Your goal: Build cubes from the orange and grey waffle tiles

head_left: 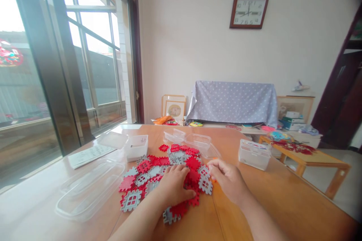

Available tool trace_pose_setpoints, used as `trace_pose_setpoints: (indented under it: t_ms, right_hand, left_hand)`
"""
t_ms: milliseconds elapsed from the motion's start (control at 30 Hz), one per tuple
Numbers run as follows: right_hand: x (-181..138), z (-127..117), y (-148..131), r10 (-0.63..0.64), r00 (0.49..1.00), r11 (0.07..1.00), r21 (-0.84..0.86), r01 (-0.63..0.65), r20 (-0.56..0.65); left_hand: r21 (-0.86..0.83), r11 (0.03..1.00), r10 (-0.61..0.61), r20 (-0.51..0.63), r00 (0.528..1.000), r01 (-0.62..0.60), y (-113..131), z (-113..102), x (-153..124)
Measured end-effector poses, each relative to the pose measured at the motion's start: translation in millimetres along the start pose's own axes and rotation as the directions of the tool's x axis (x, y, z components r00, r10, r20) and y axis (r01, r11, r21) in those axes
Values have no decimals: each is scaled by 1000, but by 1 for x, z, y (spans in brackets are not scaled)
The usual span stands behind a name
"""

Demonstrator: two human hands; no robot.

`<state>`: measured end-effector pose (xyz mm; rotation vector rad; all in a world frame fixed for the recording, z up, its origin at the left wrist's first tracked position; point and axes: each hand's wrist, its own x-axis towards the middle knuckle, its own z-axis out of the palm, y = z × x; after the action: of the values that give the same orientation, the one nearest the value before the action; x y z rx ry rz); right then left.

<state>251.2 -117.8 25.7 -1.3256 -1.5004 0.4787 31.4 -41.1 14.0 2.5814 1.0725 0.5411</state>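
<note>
A heap of flat red and grey interlocking plastic tiles point(169, 169) lies on the wooden table point(283, 196) in front of me. My left hand point(174, 186) rests palm down on the near side of the heap, fingers spread over red tiles. My right hand point(229, 180) sits at the heap's right edge, fingers curled and touching a grey tile point(205, 184); whether it grips anything is hidden.
A long clear plastic tray point(87, 190) lies at the left, with a paper sheet point(87, 155) behind it. Small clear containers point(137, 147) and lids stand behind the heap, another box point(253, 153) at the right. A low wooden side table point(308, 158) stands beyond.
</note>
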Motion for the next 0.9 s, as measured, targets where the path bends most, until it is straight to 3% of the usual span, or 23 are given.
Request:
trace_pose_setpoints:
  t_ms: [200, 333, 467, 567, 667, 800, 900]
  right_hand:
    - [-4, 14, -1, 15, 994, 999, -44, -10, 107]
    - [-5, 21, 3, 28, 991, 998, -52, -21, 133]
    - [-7, 28, 3, -29, 993, 989, -138, 46, 117]
    - [-10, 31, -5, -65, 989, 961, -259, 97, 129]
    - [-15, 36, -11, -54, 974, 914, -382, 137, 221]
    - [-22, 46, -4, 65, 937, 835, -533, 138, 344]
    - [-22, 55, 3, 95, 927, 793, -590, 150, 363]
  left_hand:
    - [25, 999, -18, -84, 996, 20, -8, -6, 8]
    - [-152, 987, -79, -209, 975, 48, -21, -11, 13]
    - [-396, 909, -262, -310, 914, 126, -38, -19, 17]
    - [-585, 793, -411, -309, 858, 170, -52, -24, 19]
    - [-701, 688, -508, -283, 813, 186, -63, -27, 20]
    - [-760, 627, -536, -262, 802, 170, -70, -28, 19]
    - [-753, 633, -535, -257, 805, 180, -72, -28, 17]
